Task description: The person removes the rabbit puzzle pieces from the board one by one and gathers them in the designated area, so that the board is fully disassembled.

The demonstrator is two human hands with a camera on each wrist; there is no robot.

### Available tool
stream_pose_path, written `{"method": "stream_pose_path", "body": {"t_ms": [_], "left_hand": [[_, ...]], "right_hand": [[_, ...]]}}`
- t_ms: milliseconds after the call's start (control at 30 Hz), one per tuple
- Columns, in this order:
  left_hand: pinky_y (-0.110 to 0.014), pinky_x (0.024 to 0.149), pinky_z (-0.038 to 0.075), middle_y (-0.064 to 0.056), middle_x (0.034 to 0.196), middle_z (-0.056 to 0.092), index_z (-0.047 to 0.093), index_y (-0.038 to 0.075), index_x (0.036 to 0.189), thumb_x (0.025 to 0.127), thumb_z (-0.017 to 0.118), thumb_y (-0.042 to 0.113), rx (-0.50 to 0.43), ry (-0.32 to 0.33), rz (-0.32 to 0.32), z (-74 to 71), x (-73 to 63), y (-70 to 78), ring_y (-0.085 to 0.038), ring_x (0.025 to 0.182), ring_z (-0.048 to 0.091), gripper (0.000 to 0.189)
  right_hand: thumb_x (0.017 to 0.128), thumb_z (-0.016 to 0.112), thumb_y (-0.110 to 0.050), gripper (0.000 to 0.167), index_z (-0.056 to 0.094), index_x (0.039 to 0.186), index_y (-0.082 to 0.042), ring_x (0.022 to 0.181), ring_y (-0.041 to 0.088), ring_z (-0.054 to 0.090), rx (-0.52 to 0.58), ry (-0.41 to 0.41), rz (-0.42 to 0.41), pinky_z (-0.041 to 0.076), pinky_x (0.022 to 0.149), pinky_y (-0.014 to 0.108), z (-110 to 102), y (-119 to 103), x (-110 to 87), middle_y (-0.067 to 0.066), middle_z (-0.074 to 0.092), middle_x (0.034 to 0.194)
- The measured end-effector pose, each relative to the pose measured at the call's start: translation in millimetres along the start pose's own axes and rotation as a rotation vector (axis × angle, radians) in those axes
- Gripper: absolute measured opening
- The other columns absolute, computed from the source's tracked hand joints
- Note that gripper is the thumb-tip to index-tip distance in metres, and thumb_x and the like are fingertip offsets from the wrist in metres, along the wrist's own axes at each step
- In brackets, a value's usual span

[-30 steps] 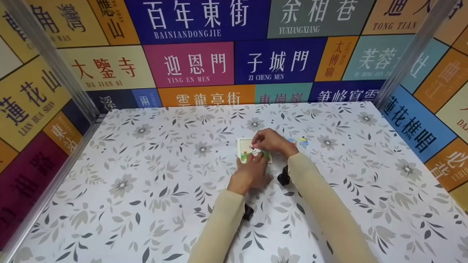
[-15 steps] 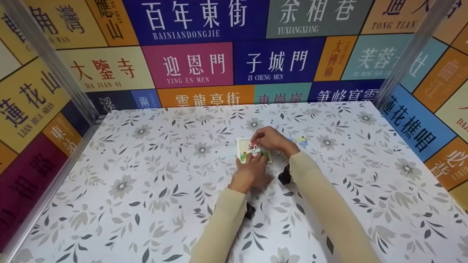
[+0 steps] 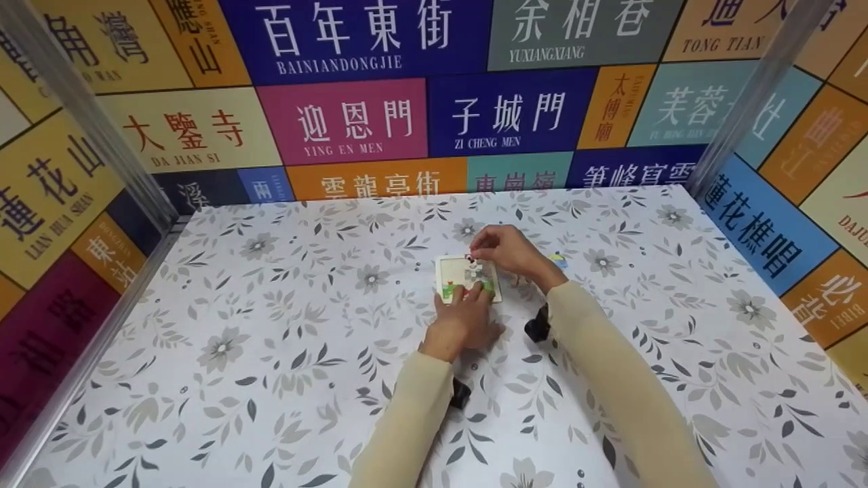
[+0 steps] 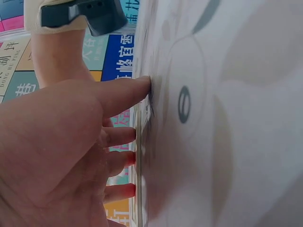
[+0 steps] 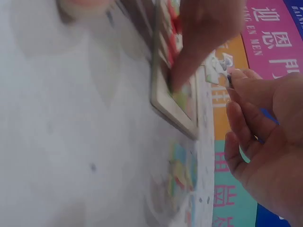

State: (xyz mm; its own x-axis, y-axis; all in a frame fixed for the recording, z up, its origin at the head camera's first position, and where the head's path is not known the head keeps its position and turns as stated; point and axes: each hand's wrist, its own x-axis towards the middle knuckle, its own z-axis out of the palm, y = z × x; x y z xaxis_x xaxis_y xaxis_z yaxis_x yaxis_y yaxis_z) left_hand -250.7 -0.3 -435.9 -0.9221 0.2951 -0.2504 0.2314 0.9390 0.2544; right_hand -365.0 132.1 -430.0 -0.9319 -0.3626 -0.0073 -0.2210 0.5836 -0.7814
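On a flower-patterned table (image 3: 271, 386), a small framed puzzle board (image 3: 453, 268) lay flat. A person's left hand (image 3: 464, 325), fingers extended rather than curled, rested on the board's near edge, seemingly to keep it from sliding. Just to the right, the right hand (image 3: 505, 252) pinched a puzzle piece (image 5: 217, 71) between thumb and fingertip at the board's far edge, probably for fine control. Farther right, loose pieces (image 3: 558, 260) lay off the board, perhaps to leave it uncovered.
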Motion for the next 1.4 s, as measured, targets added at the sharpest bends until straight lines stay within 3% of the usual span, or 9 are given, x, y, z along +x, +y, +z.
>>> {"method": "stream_pose_path", "body": {"t_ms": [233, 433, 567, 800, 1100, 1400], "left_hand": [[-0.066, 0.121, 0.019, -0.001, 0.166, 0.029, 0.036, 0.019, 0.154, 0.099, 0.057, 0.046, -0.013, -0.006, -0.003, 1.7, 1.3, 1.0, -0.028, 0.154, 0.023, 0.065], [-0.067, 0.122, 0.017, -0.002, 0.167, 0.027, 0.033, 0.019, 0.156, 0.100, 0.055, 0.045, -0.029, -0.016, -0.011, 1.7, 0.9, 1.1, -0.029, 0.155, 0.021, 0.066], [-0.067, 0.122, 0.015, -0.003, 0.167, 0.026, 0.033, 0.019, 0.156, 0.100, 0.056, 0.044, -0.052, -0.018, -0.004, 1.7, 0.5, 0.4, -0.030, 0.155, 0.020, 0.066], [-0.067, 0.122, 0.015, -0.003, 0.167, 0.025, 0.032, 0.019, 0.157, 0.100, 0.056, 0.044, -0.054, -0.013, -0.002, 1.1, 0.1, 0.0, -0.030, 0.155, 0.020, 0.067], [-0.067, 0.121, 0.017, -0.003, 0.167, 0.026, 0.032, 0.019, 0.157, 0.100, 0.056, 0.045, -0.039, -0.010, 0.001, 1.0, 1.2, 0.7, -0.030, 0.155, 0.020, 0.067], [-0.067, 0.122, 0.015, -0.004, 0.167, 0.026, 0.034, 0.019, 0.157, 0.099, 0.056, 0.046, -0.045, -0.016, -0.001, -0.4, -0.7, -0.9, -0.030, 0.155, 0.020, 0.067]], "right_hand": [[0.095, 0.068, -0.014, 0.016, 0.070, 0.107, -0.003, 0.089, 0.018, 0.067, 0.000, -0.015, -0.031, 0.050, 0.073, 0.026, -33, 17, -15.1, 0.016, 0.073, 0.104], [0.095, 0.069, -0.015, 0.018, 0.070, 0.108, -0.003, 0.089, 0.017, 0.067, -0.018, 0.000, 0.000, 0.054, 0.073, 0.034, -61, 35, -31.3, 0.015, 0.072, 0.105], [0.094, 0.069, -0.012, 0.018, 0.069, 0.107, 0.001, 0.086, 0.018, 0.066, -0.033, -0.015, 0.002, 0.052, 0.072, 0.030, -72, 47, -41.4, 0.019, 0.072, 0.104], [0.094, 0.069, -0.011, 0.017, 0.070, 0.106, 0.002, 0.085, 0.012, 0.064, -0.080, -0.055, 0.024, 0.048, 0.075, 0.020, -75, 62, -51.9, 0.020, 0.073, 0.105], [0.095, 0.067, -0.011, 0.014, 0.072, 0.106, -0.002, 0.094, 0.018, 0.064, -0.137, -0.038, 0.085, 0.048, 0.083, 0.027, -67, 69, -53.3, 0.016, 0.073, 0.107], [0.091, 0.074, -0.015, 0.021, 0.072, 0.108, -0.004, 0.092, 0.020, 0.063, -0.159, -0.046, 0.137, 0.048, 0.080, 0.027, -65, 66, -56.1, 0.014, 0.072, 0.105]]}}
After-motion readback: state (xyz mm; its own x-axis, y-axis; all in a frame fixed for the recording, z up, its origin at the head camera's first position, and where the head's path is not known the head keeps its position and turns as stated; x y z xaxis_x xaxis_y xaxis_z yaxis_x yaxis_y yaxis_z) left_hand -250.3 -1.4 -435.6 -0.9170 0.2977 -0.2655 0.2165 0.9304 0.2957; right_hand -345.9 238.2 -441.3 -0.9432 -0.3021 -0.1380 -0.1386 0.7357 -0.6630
